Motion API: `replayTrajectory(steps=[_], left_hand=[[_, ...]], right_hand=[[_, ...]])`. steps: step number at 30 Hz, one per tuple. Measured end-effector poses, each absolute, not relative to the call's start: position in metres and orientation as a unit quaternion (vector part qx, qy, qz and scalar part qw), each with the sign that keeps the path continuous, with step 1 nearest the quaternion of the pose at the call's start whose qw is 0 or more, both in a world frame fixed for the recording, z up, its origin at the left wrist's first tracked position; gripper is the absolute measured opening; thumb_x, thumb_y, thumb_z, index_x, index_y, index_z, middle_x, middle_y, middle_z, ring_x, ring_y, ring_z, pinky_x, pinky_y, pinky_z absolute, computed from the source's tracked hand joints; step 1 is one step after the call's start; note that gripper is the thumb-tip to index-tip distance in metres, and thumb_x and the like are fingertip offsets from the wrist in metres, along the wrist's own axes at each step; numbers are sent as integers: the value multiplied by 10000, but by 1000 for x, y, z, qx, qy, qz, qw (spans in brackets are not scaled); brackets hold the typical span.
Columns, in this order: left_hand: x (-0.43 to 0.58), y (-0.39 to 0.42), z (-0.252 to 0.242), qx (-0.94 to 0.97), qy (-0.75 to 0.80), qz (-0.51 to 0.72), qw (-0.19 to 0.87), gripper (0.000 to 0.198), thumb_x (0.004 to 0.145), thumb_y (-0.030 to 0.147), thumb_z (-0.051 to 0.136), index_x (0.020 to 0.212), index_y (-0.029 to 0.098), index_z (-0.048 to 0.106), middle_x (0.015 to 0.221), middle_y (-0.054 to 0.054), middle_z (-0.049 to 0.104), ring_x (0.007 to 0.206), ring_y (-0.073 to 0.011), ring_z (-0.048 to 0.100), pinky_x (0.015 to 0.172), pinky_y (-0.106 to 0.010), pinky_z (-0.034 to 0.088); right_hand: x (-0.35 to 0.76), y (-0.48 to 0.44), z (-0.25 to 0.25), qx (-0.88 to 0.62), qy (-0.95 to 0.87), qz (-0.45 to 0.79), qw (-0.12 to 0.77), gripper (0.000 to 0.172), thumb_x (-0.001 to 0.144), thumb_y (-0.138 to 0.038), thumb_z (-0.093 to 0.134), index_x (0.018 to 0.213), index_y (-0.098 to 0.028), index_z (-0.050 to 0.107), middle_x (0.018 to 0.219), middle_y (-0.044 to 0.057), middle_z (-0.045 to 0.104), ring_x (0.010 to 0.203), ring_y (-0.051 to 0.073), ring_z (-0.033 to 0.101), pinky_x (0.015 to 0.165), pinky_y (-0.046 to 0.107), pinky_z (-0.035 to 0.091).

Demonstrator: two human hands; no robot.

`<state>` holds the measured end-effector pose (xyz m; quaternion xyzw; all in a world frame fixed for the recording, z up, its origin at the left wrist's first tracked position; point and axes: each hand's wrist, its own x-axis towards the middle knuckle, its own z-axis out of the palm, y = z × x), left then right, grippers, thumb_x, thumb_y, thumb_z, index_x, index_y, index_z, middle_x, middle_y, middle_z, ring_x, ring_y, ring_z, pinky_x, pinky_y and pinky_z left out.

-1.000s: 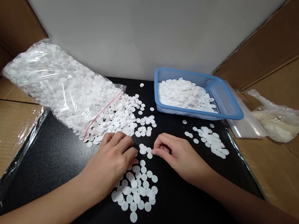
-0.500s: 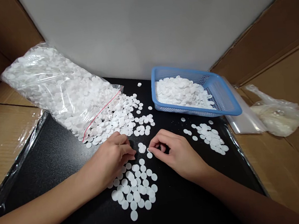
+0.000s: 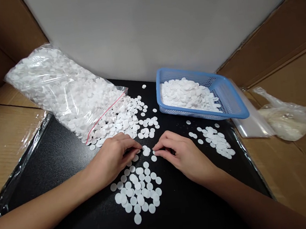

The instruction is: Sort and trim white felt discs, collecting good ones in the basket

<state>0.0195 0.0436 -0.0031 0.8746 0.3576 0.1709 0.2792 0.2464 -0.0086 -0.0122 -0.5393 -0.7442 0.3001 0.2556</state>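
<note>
Small white round discs lie loosely spread on the black tabletop in front of me. My left hand is closed in a loose pinch, a white disc at the tips of its thumb and index finger. Facing it, my right hand pinches with thumb and index finger; the edge of a white disc shows at the tips. Between the two hands sits a small cluster of discs, some overlapping. Just below the right fingertips lies a single disc. The curled fingers of both hands are partly hidden.
At the back left, a clear zip bag full of discs spills a heap from its open end. A blue basket half filled with discs stands back right. Another pile and a tied plastic bag are farther right.
My left hand has moved slightly up and right toward the small cluster, uncovering discs below it. My right fingertips have drawn closer together. The whole view has shifted a little.
</note>
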Motion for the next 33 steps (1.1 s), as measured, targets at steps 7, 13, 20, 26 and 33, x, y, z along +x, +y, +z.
replayTrajectory(steps=[7,13,20,26,33], left_hand=[[18,51,-12,889,334,208,233,177,911,98,577,935,196,722,855,-28,687,821,-181,657,715,-283,551],[8,50,-2,849,369,241,293,214,964,121,492,999,205,685,931,-12,742,823,-158,697,738,-271,558],[0,47,-1,855,358,235,292,221,932,80,532,1036,229,658,986,-1,724,911,-176,671,799,-308,521],[0,44,-9,898,317,168,254,293,847,35,691,1035,251,634,993,24,699,979,-203,608,875,-354,399],[1,45,-11,897,315,157,269,371,803,127,804,1094,248,606,975,18,660,964,-213,581,870,-355,358]], right_hand=[[245,-11,-13,-513,-762,278,282,136,936,-143,554,850,-223,623,861,22,619,741,163,595,639,286,501],[245,-9,-11,-548,-725,296,295,162,956,-160,520,839,-239,599,830,9,659,768,183,638,687,304,512],[246,-9,-11,-574,-718,284,272,185,906,-72,515,866,-241,581,860,4,652,789,184,631,699,312,507],[238,-16,-9,-550,-743,308,225,208,813,-60,723,850,-230,609,806,-28,649,788,172,615,717,302,489],[228,-17,-19,-524,-786,217,245,125,942,-137,615,1019,-224,663,869,15,659,745,169,586,707,317,485]])
